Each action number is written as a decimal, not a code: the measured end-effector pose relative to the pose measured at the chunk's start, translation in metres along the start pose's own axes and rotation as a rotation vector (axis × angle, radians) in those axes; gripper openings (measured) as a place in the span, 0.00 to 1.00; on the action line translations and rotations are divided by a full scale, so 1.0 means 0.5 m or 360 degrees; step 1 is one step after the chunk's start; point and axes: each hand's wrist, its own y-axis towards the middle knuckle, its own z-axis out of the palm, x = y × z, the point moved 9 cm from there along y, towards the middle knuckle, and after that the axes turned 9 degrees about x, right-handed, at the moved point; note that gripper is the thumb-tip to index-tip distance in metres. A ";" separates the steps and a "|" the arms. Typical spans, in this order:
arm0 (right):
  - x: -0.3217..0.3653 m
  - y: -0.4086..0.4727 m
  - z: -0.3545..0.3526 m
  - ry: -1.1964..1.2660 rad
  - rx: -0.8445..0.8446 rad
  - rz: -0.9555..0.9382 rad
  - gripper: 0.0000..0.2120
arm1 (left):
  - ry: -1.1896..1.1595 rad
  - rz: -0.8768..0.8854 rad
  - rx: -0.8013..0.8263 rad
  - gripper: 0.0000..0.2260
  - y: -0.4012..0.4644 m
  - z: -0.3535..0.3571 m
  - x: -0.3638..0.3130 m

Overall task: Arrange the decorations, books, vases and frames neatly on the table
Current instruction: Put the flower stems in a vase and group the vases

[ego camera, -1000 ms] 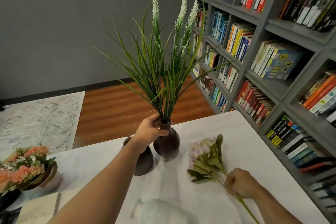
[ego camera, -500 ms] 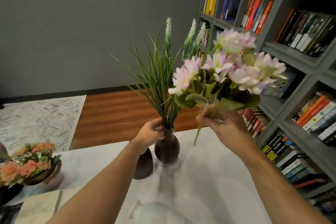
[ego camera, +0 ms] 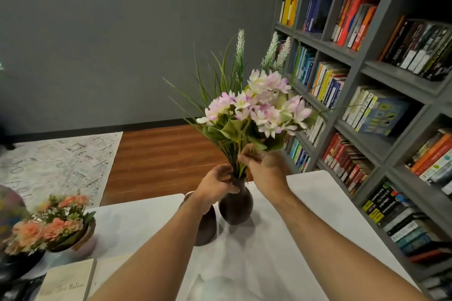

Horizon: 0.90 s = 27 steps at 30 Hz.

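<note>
A dark brown vase (ego camera: 236,205) stands upright on the white table (ego camera: 318,205), with tall green grass and white spikes (ego camera: 238,58) rising from its mouth. My left hand (ego camera: 216,184) grips the vase's neck. My right hand (ego camera: 265,166) holds a bunch of pale pink flowers (ego camera: 259,107) by its stems, right above the vase's mouth; the stem ends reach into the opening. A second dark vase (ego camera: 206,227) stands just left of the first, partly hidden by my left forearm.
A bowl of orange flowers (ego camera: 52,223) sits at the table's left edge, a cream book (ego camera: 66,281) in front of it. A grey bookshelf (ego camera: 367,80) full of books fills the right side. Beyond the table lie wooden floor and a patterned rug (ego camera: 56,159).
My right hand picked the pink flowers up off the table, lifted them, then brought them left and down onto the vase's mouth. My left hand stayed on the vase's neck.
</note>
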 end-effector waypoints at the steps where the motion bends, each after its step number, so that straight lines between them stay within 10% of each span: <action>1: -0.019 0.002 0.006 -0.0044 0.0021 0.0043 0.12 | -0.0011 0.0040 -0.0109 0.25 -0.005 -0.010 -0.002; 9: -0.048 -0.010 0.012 -0.0239 0.0070 0.0093 0.19 | 0.0141 0.0479 -0.0359 0.15 -0.034 -0.035 -0.069; 12: 0.028 -0.032 -0.043 -0.0562 -0.0262 -0.0368 0.16 | 0.0125 0.0542 -0.0351 0.13 -0.035 -0.037 -0.099; 16: 0.003 -0.037 -0.077 -0.0165 -0.0246 -0.0319 0.14 | 0.0157 0.0625 -0.0399 0.05 -0.034 -0.040 -0.142; 27: -0.047 0.011 -0.031 -0.0250 -0.0004 -0.0064 0.24 | 0.0189 0.0406 -0.0436 0.05 -0.018 -0.065 -0.056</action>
